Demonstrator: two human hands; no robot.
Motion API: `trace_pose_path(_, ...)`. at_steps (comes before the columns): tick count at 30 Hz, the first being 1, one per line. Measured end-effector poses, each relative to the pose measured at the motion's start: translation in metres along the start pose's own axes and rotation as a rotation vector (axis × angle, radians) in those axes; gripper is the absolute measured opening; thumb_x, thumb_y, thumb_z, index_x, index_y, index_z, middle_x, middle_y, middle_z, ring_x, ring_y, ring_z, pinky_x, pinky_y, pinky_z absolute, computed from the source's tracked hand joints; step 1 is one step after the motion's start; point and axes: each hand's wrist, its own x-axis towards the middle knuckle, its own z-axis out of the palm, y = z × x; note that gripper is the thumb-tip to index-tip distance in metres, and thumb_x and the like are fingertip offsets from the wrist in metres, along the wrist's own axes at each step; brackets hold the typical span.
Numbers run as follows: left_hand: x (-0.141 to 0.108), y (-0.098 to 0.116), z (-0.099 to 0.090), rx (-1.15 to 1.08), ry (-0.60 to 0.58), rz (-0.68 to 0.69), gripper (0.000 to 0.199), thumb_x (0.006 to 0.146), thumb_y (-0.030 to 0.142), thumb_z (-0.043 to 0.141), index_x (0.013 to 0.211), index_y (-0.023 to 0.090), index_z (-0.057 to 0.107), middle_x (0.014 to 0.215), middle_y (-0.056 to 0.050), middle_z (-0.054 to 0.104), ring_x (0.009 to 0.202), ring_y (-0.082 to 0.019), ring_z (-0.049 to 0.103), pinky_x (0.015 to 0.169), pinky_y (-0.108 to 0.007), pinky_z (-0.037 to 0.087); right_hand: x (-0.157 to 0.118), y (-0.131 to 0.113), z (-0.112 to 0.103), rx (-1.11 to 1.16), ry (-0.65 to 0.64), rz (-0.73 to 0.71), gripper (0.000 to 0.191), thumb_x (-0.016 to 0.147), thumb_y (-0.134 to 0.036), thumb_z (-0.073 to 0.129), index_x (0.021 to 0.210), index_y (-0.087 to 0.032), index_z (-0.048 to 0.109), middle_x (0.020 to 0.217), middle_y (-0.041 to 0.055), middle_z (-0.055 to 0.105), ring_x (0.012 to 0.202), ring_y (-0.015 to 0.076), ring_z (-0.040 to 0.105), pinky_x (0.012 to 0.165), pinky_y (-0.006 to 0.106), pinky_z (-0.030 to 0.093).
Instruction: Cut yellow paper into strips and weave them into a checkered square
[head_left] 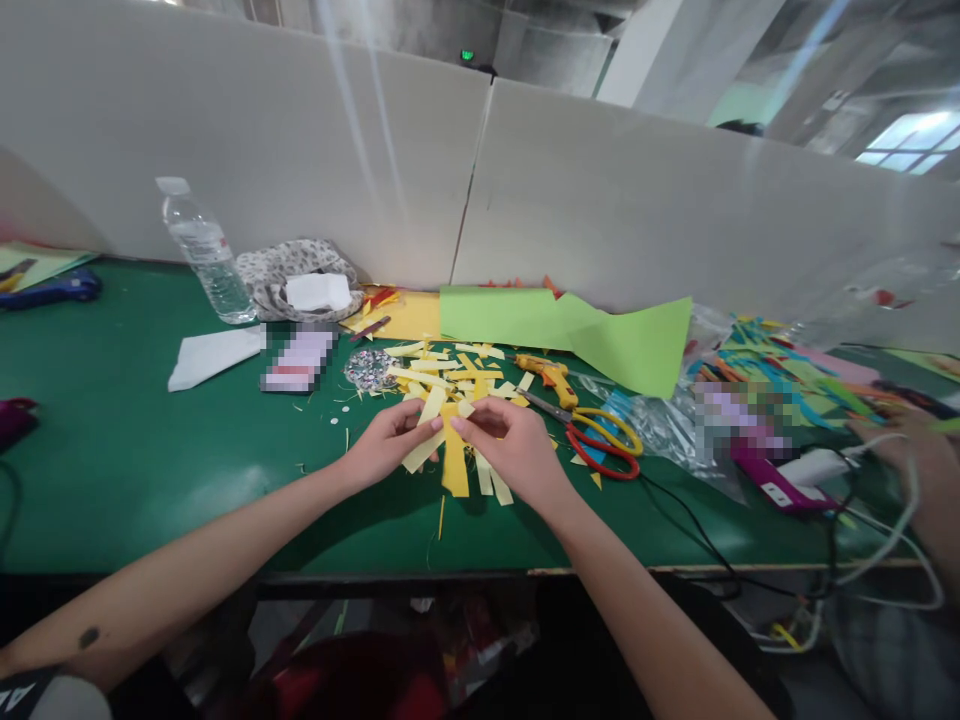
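Observation:
My left hand [390,440] pinches a pale yellow paper strip [429,430] between thumb and fingers. Close beside it, my right hand [517,440] is closed on the short end of another pale strip [466,409], its thumb almost meeting the left thumb. Under and around both hands lies a loose pile of yellow paper strips [455,462], cut to various lengths. Red-and-yellow-handled scissors [604,440] rest right of my right hand. Just behind them is a yellow glue gun [549,375]. A round patch of shiny sequins [369,369] sits beyond my left hand.
Green paper [510,315] lies behind the pile. A water bottle [202,250], a spotted pouch [262,275] and a phone [300,358] are at the back left. On the right are a plastic bag [667,430], cables [911,490] and another person's arm [926,480].

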Motion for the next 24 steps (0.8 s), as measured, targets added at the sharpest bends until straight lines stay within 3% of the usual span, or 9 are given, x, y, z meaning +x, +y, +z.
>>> trace_pose_path(5, 0.000, 0.001, 0.001, 0.013, 0.007, -0.001, 0.033, 0.078, 0.043, 0.060, 0.099, 0.018, 0.056, 0.075, -0.002, 0.065, 0.059, -0.013, 0.062, 0.044, -0.019, 0.041, 0.005, 0.000, 0.002, 0.042, 0.059, -0.010, 0.023, 0.073, -0.041, 0.061, 0.071, -0.019, 0.055, 0.072, 0.0027, 0.065, 0.071, 0.0181, 0.063, 0.065, 0.030, 0.051)
trace_pose_path(9, 0.001, 0.000, 0.000, 0.047, 0.040, -0.055, 0.050, 0.072, 0.042, 0.067, 0.113, 0.019, 0.051, 0.097, -0.009, 0.067, 0.073, -0.019, 0.067, 0.045, -0.020, 0.045, 0.012, 0.007, -0.007, 0.179, 0.212, -0.003, 0.024, 0.073, -0.042, 0.061, 0.077, -0.021, 0.050, 0.069, 0.0003, 0.063, 0.066, 0.0169, 0.063, 0.064, 0.029, 0.050)
trace_pose_path(14, 0.002, 0.003, -0.001, 0.028, 0.100, -0.065, 0.044, 0.072, 0.039, 0.068, 0.110, 0.019, 0.057, 0.088, -0.007, 0.069, 0.081, -0.019, 0.068, 0.055, -0.021, 0.051, 0.012, 0.010, -0.012, 0.168, 0.248, -0.016, 0.026, 0.073, -0.042, 0.061, 0.082, -0.020, 0.051, 0.069, 0.0009, 0.063, 0.067, 0.0171, 0.063, 0.065, 0.030, 0.051)
trace_pose_path(18, 0.003, 0.002, -0.003, 0.000, 0.170, -0.058, 0.037, 0.069, 0.037, 0.071, 0.098, 0.018, 0.057, 0.078, -0.003, 0.069, 0.074, -0.017, 0.068, 0.056, -0.021, 0.052, 0.007, 0.004, -0.009, 0.163, 0.230, -0.038, 0.025, 0.073, -0.040, 0.063, 0.083, -0.020, 0.053, 0.075, 0.0027, 0.066, 0.070, 0.0174, 0.064, 0.066, 0.030, 0.051)
trace_pose_path(24, 0.003, 0.001, -0.003, -0.097, 0.075, -0.133, 0.038, 0.069, 0.037, 0.071, 0.097, 0.019, 0.052, 0.082, -0.003, 0.069, 0.084, -0.019, 0.067, 0.057, -0.021, 0.053, 0.007, 0.005, -0.010, 0.263, 0.265, -0.006, 0.029, 0.071, -0.040, 0.065, 0.087, -0.020, 0.053, 0.074, 0.0021, 0.066, 0.070, 0.0169, 0.064, 0.066, 0.030, 0.052)
